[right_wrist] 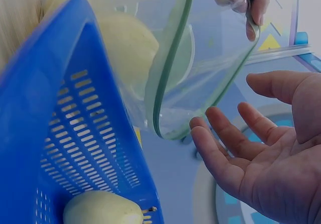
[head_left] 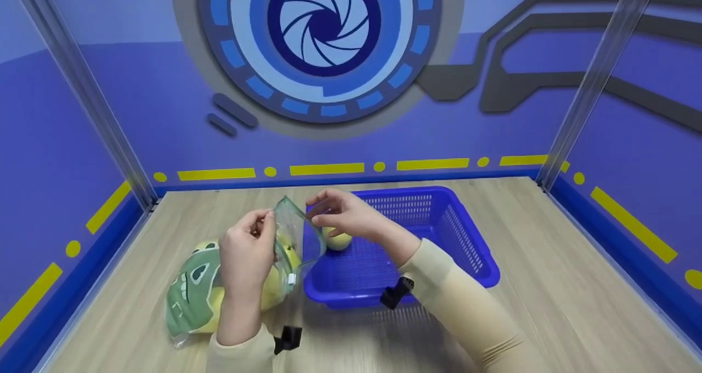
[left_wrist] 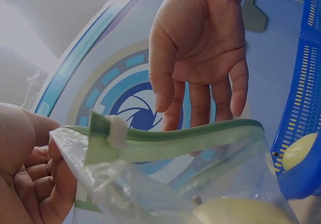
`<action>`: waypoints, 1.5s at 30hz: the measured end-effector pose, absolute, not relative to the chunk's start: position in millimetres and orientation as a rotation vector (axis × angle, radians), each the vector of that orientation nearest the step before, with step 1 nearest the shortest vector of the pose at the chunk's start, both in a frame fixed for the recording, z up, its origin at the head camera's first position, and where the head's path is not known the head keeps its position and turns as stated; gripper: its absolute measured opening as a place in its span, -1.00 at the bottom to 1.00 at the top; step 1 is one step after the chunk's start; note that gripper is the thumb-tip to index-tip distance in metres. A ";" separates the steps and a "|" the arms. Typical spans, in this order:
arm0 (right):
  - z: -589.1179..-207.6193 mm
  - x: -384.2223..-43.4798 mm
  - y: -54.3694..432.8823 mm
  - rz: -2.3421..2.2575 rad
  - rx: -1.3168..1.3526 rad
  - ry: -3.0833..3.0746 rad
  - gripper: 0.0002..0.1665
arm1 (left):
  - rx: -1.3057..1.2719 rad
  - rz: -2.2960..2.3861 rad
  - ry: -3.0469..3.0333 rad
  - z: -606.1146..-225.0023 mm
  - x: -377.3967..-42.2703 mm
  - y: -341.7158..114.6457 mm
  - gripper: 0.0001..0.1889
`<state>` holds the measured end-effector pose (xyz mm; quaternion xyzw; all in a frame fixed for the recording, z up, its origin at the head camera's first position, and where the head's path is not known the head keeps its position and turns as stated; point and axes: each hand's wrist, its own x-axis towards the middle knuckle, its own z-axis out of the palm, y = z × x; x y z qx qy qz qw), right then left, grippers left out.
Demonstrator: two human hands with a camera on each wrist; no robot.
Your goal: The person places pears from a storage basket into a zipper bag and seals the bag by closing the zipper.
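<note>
My left hand (head_left: 247, 255) pinches the edge of a clear zip bag (head_left: 184, 301) with a green cartoon face, holding its mouth apart. Inside the bag lie several yellow-green pears (head_left: 271, 290); one pear (left_wrist: 241, 213) shows its stem just below the opening. A white slider (left_wrist: 118, 131) sits at one end of the green zip. My right hand (head_left: 351, 214) holds nothing, its fingers spread and slightly bent beside the bag's far edge. In the right wrist view its fingertips (right_wrist: 198, 123) are close to the green rim; whether they touch it I cannot tell.
A blue slotted basket (head_left: 485, 263) stands to the right of the bag, under my right forearm. One pear (head_left: 338, 242) lies at its left end. Blue patterned walls (head_left: 137, 115) enclose the wooden table (head_left: 548, 307) at the back and sides.
</note>
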<state>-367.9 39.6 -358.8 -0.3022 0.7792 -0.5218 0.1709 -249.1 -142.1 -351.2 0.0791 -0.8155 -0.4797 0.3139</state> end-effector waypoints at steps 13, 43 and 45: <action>-358.8 -379.7 43.4 -1.435 -0.847 2.277 -0.54 | 0.190 -1.242 -2.135 -353.6 -252.4 -143.5 -0.81; -375.1 -421.2 54.1 -1.176 -0.832 2.550 -0.54 | 0.200 -1.286 -2.155 -352.0 -249.5 -142.4 -0.81; -376.7 -423.3 54.1 -1.149 -0.835 2.562 -0.52 | 0.200 -1.279 -2.150 -352.4 -250.2 -142.8 -0.82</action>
